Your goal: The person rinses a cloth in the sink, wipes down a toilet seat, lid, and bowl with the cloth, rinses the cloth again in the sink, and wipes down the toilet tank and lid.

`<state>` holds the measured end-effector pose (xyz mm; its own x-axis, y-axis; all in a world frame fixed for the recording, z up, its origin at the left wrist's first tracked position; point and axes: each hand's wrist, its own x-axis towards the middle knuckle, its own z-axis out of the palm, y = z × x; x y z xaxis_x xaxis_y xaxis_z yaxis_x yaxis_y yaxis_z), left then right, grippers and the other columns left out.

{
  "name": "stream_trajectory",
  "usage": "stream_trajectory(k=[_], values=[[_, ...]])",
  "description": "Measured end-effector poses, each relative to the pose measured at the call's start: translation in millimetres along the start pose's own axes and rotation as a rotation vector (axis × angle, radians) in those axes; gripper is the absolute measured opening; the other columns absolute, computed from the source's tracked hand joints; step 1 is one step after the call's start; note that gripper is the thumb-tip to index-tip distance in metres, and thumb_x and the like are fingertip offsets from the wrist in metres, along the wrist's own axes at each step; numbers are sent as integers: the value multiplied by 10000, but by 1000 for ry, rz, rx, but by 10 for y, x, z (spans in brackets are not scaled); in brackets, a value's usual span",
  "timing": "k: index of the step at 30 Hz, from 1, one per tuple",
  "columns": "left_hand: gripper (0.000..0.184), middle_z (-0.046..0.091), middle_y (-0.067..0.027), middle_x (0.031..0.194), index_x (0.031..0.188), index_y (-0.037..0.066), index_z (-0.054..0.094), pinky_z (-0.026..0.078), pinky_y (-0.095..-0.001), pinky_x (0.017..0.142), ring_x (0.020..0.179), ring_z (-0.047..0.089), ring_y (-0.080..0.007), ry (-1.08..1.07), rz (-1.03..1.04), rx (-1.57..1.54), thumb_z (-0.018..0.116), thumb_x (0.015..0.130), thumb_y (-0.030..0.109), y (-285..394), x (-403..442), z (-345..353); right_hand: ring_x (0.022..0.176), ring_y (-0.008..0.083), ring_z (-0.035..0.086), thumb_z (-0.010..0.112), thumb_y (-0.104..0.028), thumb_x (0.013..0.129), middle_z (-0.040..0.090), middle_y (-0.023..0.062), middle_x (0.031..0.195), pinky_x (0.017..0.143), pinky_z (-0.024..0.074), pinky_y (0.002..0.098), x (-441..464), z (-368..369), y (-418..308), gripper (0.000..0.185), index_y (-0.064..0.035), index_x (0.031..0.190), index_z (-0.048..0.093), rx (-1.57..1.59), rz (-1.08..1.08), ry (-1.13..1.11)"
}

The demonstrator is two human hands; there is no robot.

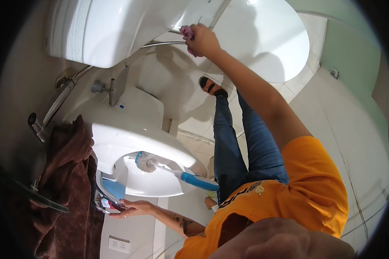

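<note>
Pinched in my right hand (203,41) is a crumpled pinkish-purple cloth (187,33), held against the white toilet near the back of its closed lid (272,30). Part of the cloth hangs out below my fingers. My left hand (132,209) is closed at the edge of a shiny curved chrome fixture (107,193) beside the sink; its fingertips are partly hidden. A toilet brush lies across the white sink (134,134), its round white-and-blue bristle head (146,162) inside the bowl and its blue handle (199,181) over the rim.
The toilet tank (95,26) stands at upper left. A hand sprayer (58,103) and a paper holder (112,91) are on the wall. A brown towel (65,172) hangs beside the sink. A power outlet (119,244) sits below. My sandalled foot (212,87) rests on the tiled floor.
</note>
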<state>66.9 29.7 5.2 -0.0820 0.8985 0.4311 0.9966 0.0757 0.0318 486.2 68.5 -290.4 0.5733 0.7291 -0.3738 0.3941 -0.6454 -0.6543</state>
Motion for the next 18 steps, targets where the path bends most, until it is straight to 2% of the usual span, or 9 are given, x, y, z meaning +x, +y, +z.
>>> stream_trajectory(k=[1,3,5,7,8,10,12,14,18], values=[[752,198,-294,1328,1388,-53,93,371,-516,985,1264,292,-407,-3,4,-9,472,915,391,12,-1,8,840,342,595,623,-283,743,578,157,926,750,495,412,-67,77,87,295,-36,903,596,-3,4,8],[756,203,-290,1321,1390,-50,89,368,-513,988,1261,296,-405,4,-47,-51,478,913,391,55,-4,19,830,343,598,613,-263,750,577,160,922,755,493,417,-279,392,402,267,-43,899,595,-182,-281,165],[760,211,-288,1313,1391,-47,81,367,-516,988,1261,294,-405,-5,-51,-78,482,913,387,38,2,18,824,340,597,598,-253,758,592,162,896,752,493,418,-717,369,556,213,-70,866,620,-169,31,-163],[765,207,-290,1316,1391,-46,78,362,-521,990,1264,289,-405,-4,-61,-59,479,913,397,-1,4,16,790,326,601,610,-299,753,610,172,848,729,491,405,-1083,209,814,226,-84,818,644,-54,89,-439],[780,214,-293,1306,1391,-45,74,360,-527,985,1264,287,-407,10,-27,-106,483,908,410,20,4,34,790,326,601,610,-299,753,610,172,848,729,491,405,-1134,97,843,226,-84,818,644,-59,91,-431],[782,215,-294,1302,1391,-45,73,366,-528,978,1262,286,-413,5,-20,-14,479,909,417,32,-11,19,756,323,601,632,-352,722,617,184,809,704,482,395,-1197,-238,860,282,-79,788,655,415,169,-295],[799,210,-295,1293,1391,-46,67,387,-529,957,1246,290,-436,-2,-39,15,466,906,449,58,3,8,734,327,600,649,-381,689,615,182,804,687,477,388,-815,-585,689,336,-63,799,650,405,313,-111],[809,205,-296,1294,1390,-48,62,392,-529,951,1240,293,-440,-18,-41,-4,464,904,458,-23,9,8,758,325,578,646,-330,707,573,141,796,692,480,394,-355,-653,678,286,-86,856,651,70,78,275],[845,195,-299,1299,1389,-57,46,391,-527,949,1231,302,-441,-27,-24,6,466,895,485,-7,-15,32,844,298,569,637,-193,699,550,100,919,729,496,388,-500,-504,805,222,-137,913,656,-44,33,360]])
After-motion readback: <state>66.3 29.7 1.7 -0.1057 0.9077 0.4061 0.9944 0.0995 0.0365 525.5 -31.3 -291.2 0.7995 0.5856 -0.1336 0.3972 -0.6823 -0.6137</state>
